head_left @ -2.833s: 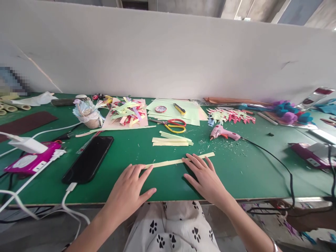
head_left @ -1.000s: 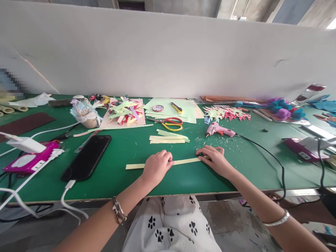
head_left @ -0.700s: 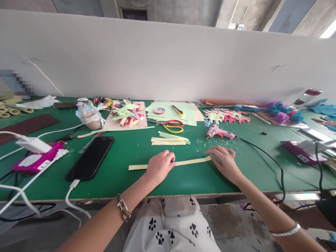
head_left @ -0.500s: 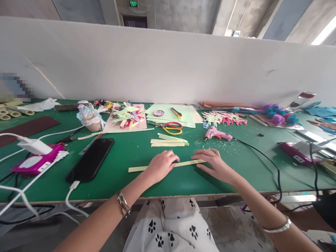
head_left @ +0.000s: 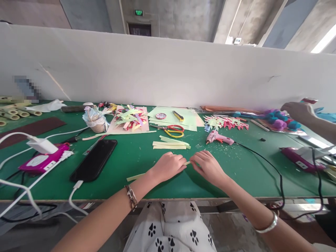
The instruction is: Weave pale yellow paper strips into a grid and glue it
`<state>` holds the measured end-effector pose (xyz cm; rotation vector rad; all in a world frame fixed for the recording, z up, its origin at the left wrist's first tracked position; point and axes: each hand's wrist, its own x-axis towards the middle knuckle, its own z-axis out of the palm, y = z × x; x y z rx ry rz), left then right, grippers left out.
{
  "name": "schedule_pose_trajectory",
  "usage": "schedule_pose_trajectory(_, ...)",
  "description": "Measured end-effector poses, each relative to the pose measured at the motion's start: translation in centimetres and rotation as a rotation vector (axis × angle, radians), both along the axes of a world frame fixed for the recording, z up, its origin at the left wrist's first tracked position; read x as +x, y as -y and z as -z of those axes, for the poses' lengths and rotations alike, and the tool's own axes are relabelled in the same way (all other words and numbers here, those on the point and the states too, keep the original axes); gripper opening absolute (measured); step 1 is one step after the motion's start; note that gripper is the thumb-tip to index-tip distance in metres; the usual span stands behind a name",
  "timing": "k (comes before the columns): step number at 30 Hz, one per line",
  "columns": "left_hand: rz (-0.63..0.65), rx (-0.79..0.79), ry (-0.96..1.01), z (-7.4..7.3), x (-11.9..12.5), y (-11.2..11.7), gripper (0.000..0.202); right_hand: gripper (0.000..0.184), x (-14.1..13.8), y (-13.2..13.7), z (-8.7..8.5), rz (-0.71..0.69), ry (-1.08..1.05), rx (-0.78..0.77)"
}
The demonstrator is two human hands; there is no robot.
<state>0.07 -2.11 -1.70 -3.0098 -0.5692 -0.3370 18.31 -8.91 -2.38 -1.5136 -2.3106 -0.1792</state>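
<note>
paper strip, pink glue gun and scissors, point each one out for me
paper strip [head_left: 135, 177], head view, on its free left end.
pink glue gun [head_left: 222, 140], head view, on its body.
scissors [head_left: 165, 129], head view, where the blades meet the handles.

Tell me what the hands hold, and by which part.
A pale yellow paper strip: the left hand pinches it near the middle, the right hand at its right end; its left end lies free.

Green surface [head_left: 236, 171]: black phone [head_left: 93, 160] lies at left, cabled, beside a magenta power strip [head_left: 39, 162]. Red-and-yellow scissors [head_left: 173, 130] lie behind stacked paper strips [head_left: 169, 144]. Pink glue gun [head_left: 219, 138] rests to their right, corded.
</note>
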Motion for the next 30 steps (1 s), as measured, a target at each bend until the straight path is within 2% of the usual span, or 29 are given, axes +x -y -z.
schedule_pose_trajectory(7, -0.057, 0.1, 0.047, -1.9, -0.7, 0.7, 0.025, 0.032, -1.5, -0.2, -2.8, -0.066, -0.186, -0.205)
schedule_pose_trajectory(12, 0.0, 0.28, 0.084, -2.5, -1.9, 0.7, 0.023, 0.033, -2.1, 0.4, -4.3, -0.06, -0.395, -0.356)
schedule_pose_trajectory(16, -0.005, 0.386, 0.101, -2.9, -4.4, 0.3, 0.02, 0.031, -1.0, 0.7, -4.9, -0.021, -0.534, -0.464)
schedule_pose_trajectory(20, -0.017, 0.423, 0.092, -3.7, -8.8, -0.6, 0.023, 0.033, 1.9, 0.9, -4.9, 0.045, -0.615, -0.54)
schedule_pose_trajectory(24, -0.14, 0.409, 0.004, -3.9, -14.8, -1.9, 0.027, 0.035, 4.7, 1.4, -5.0, 0.111, -0.6, -0.492)
schedule_pose_trajectory(26, -0.26, 0.392, 0.013, -4.0, -16.9, -2.0, 0.029, 0.035, 5.2, 1.6, -5.3, 0.136, -0.556, -0.417)
schedule_pose_trajectory(28, -0.361, 0.357, 0.1, -4.4, -17.0, -1.5, 0.03, 0.032, 4.6, 1.8, -5.6, 0.09, -0.458, -0.324)
schedule_pose_trajectory(29, -0.37, 0.325, 0.181, -4.8, -16.3, -1.0, 0.029, 0.029, 3.9, 1.9, -5.8, 0.033, -0.401, -0.276)
schedule_pose_trajectory(30, -0.326, 0.272, 0.251, -5.2, -15.1, -0.3, 0.026, 0.026, 3.0, 1.9, -5.9, -0.039, -0.352, -0.224)
